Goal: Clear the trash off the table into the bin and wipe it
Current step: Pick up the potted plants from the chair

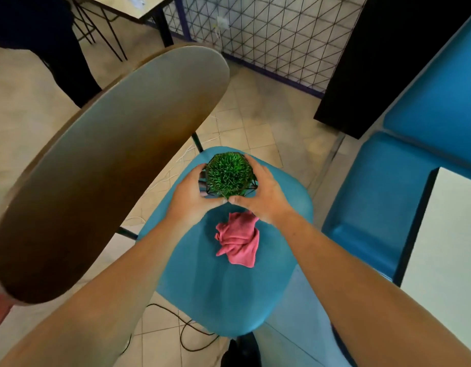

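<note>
The left grip (192, 197) and the right grip (260, 192) both clasp the plant (227, 174), a green tuft in a black wire frame, from 9 and 3 o'clock, and the thumbs meet at 6 o'clock. The plant is over the far end of the teal seat (215, 287); whether it touches the seat I cannot tell. The pink cloth (238, 239) lies crumpled on the seat at 6 o'clock of the plant, and the white surface (446, 247) stands at 3 o'clock, well apart.

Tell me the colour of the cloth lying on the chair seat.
Pink: the crumpled cloth on the teal chair seat, clearest in the head view.
</note>
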Demonstrator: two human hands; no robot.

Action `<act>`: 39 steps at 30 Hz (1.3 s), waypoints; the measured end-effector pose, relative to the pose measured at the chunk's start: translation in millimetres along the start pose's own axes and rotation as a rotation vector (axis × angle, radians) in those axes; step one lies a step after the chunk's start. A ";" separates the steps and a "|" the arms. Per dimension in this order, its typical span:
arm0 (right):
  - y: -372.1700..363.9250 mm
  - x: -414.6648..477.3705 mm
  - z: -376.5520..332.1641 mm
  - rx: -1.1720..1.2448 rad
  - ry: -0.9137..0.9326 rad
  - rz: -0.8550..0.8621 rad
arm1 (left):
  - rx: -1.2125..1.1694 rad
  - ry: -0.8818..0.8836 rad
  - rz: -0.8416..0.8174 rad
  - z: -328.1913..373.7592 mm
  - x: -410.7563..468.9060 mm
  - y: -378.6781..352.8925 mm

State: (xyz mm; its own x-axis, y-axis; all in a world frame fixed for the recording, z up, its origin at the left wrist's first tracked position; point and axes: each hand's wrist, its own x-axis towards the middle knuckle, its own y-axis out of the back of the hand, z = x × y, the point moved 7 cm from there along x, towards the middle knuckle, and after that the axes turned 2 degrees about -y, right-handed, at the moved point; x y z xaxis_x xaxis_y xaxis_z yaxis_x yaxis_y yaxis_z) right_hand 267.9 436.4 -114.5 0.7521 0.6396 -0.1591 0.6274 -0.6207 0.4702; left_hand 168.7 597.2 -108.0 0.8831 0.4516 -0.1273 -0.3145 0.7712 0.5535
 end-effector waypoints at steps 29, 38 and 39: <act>485.2 -687.7 30.7 0.048 -0.238 0.688 | 0.081 -0.602 -0.573 537.6 -442.2 -363.7; 570.0 -810.6 77.1 0.026 -0.367 0.916 | 0.087 -0.745 -0.834 627.4 -502.5 -482.1; 578.7 -824.4 85.1 0.038 -0.380 0.952 | 0.081 -0.723 -0.851 633.5 -505.1 -494.2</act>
State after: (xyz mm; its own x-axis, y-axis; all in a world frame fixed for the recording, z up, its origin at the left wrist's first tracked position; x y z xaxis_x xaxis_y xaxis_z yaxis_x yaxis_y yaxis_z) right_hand 28.2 -488.7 214.9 0.9515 -0.3076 -0.0026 -0.2618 -0.8141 0.5183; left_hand 98.7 -296.3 204.2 0.8025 -0.5966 0.0040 0.4888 0.6613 0.5691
